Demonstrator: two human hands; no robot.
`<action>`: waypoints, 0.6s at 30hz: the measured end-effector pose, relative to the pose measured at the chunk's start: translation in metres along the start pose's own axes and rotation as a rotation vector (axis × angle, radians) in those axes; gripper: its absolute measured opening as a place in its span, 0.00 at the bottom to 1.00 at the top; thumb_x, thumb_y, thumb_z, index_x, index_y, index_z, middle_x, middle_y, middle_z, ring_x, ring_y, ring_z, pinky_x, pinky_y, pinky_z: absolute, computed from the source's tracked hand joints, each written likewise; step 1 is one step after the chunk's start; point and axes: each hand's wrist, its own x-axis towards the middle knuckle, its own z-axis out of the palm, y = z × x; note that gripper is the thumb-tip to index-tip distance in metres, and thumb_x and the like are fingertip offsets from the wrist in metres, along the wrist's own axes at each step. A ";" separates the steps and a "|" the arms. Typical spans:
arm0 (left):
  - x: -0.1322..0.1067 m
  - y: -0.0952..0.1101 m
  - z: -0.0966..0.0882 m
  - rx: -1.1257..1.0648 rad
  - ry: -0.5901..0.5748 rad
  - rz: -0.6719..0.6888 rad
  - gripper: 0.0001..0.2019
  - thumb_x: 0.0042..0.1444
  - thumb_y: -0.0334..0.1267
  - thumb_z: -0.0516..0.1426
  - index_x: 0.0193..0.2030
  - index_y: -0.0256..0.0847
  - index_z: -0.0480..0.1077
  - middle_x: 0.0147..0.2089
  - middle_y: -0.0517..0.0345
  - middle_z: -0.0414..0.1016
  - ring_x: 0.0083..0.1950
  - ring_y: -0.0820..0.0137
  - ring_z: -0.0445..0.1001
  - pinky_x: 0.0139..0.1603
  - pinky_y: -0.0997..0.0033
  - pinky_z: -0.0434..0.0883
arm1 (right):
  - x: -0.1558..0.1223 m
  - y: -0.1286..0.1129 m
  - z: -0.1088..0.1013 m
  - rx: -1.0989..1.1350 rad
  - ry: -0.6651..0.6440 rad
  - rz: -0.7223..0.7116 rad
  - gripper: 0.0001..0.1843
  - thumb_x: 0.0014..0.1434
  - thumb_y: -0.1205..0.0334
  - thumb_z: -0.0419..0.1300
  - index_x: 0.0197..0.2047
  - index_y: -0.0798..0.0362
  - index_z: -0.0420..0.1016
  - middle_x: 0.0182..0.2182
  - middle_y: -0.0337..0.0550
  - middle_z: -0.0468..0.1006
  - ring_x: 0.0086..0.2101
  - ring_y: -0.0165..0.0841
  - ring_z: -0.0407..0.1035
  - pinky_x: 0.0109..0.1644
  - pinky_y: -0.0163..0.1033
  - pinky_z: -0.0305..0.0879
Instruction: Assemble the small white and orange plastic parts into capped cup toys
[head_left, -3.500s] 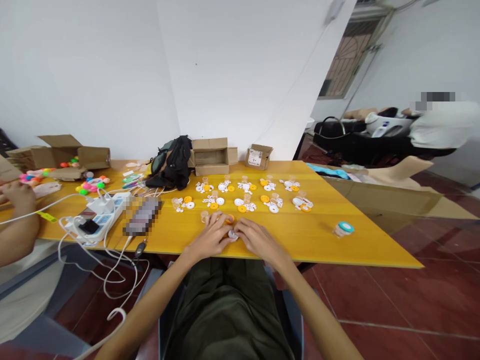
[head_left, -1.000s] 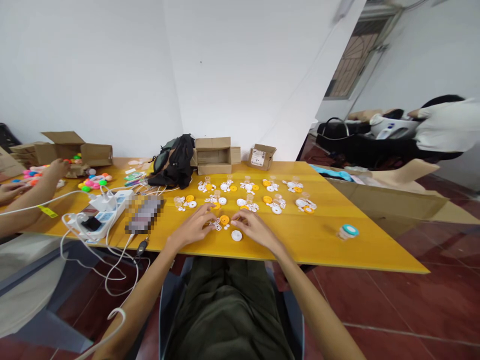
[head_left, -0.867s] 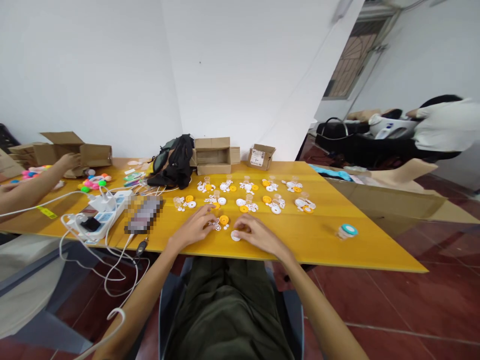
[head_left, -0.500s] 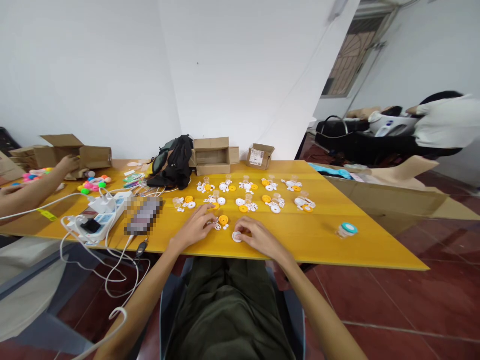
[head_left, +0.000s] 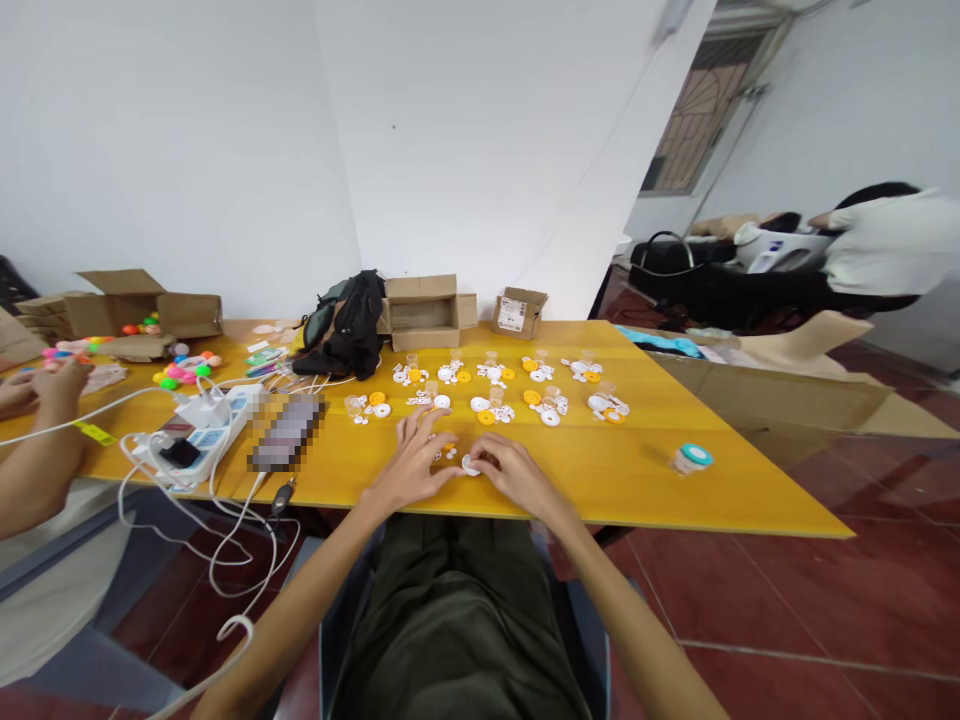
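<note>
At the near edge of the yellow table, my right hand (head_left: 514, 468) has its fingers pinched at a small white disc (head_left: 469, 465), which is partly covered by the fingertips. My left hand (head_left: 414, 462) hovers just left of it with thumb and fingers spread, the thumb tip close to the disc. Behind the left fingers lie small white and orange round parts (head_left: 450, 450), partly hidden. A white disc (head_left: 442, 402) and a clear cup (head_left: 432, 388) are beyond that hand. An orange disc (head_left: 486, 417) lies farther back, among small white pieces.
Several similar clusters cover the middle of the table (head_left: 600, 480). A clear jar with a teal lid (head_left: 695, 457) stands at the right. Leftward are a phone (head_left: 287, 432), a power strip (head_left: 225, 425) with cables, and a co-worker's hands (head_left: 60, 385). Cardboard boxes (head_left: 424, 312) stand behind.
My left hand has shifted right toward the white disc and its fingers have spread. My right hand stays nearly in place at the disc. The co-worker's arm has drawn back from the box.
</note>
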 end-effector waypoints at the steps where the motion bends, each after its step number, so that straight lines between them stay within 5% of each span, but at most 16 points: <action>1: 0.000 0.002 0.002 -0.001 0.003 -0.004 0.17 0.61 0.50 0.62 0.52 0.45 0.75 0.71 0.45 0.61 0.72 0.45 0.53 0.68 0.41 0.58 | 0.000 0.000 0.001 0.018 0.007 0.003 0.08 0.63 0.68 0.59 0.32 0.49 0.73 0.33 0.40 0.79 0.36 0.35 0.73 0.44 0.38 0.68; 18: 0.001 0.009 0.002 -0.041 0.002 0.012 0.10 0.63 0.46 0.59 0.45 0.45 0.78 0.67 0.48 0.67 0.71 0.46 0.54 0.66 0.42 0.58 | 0.000 0.000 0.014 0.062 0.067 -0.028 0.08 0.65 0.66 0.55 0.34 0.47 0.71 0.35 0.40 0.78 0.37 0.36 0.73 0.46 0.41 0.70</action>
